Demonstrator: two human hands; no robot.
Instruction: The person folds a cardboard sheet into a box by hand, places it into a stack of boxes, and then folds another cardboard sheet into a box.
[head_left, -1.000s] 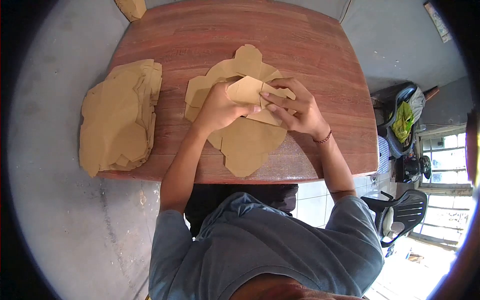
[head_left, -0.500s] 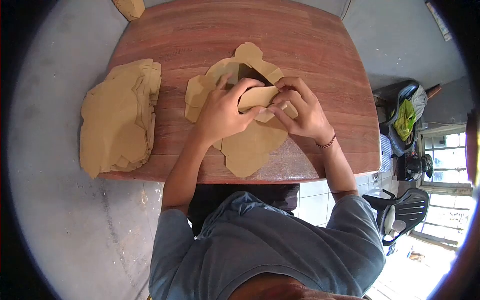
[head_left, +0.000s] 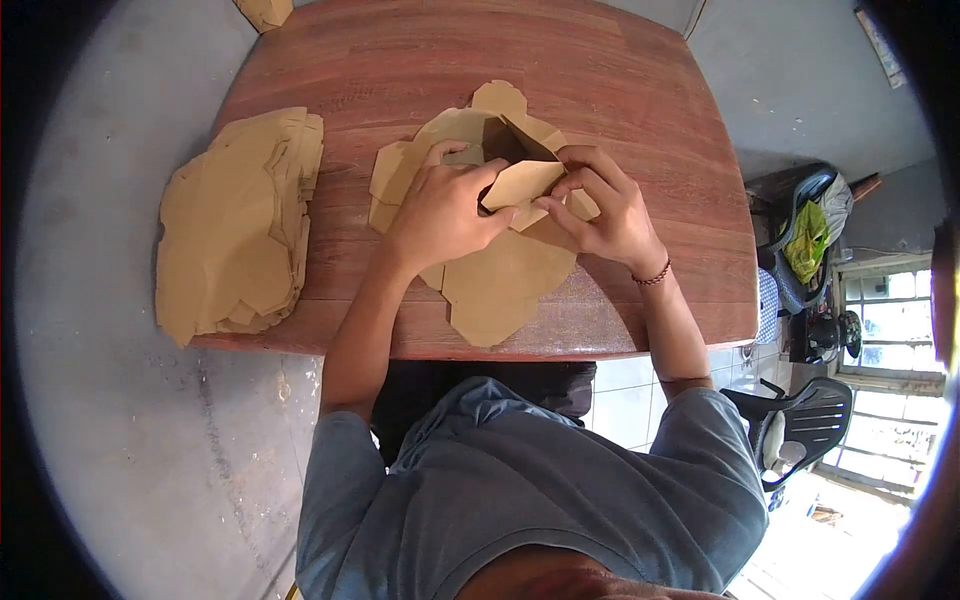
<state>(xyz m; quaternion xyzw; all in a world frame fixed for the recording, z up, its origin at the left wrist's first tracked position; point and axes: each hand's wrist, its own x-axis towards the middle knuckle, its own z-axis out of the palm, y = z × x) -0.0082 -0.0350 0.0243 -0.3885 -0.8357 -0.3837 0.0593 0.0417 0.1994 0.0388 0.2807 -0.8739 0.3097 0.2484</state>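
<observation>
A partly folded brown cardboard box (head_left: 498, 285) lies in front of me, its outer flaps spread flat and some inner panels standing up around a dark opening. My left hand (head_left: 445, 208) holds a raised panel at its left end, thumb on the near side and some fingers toward the opening. At the panel's right corner, my right hand (head_left: 605, 212) pinches the cardboard where two raised panels meet. A bracelet circles my right wrist. The fingertips of both hands are partly hidden by the cardboard.
A stack of flat brown cardboard blanks (head_left: 230, 225) sits at the left edge of the reddish wooden table (head_left: 650, 110). Another cardboard piece (head_left: 265, 12) shows beyond the far left corner. Dark plastic chairs (head_left: 815, 420) stand to the right, by a barred window.
The near raised panel has tilted so that more of its face shows, and a second panel beside the opening now stands out more clearly. Both hands stay at the box.
</observation>
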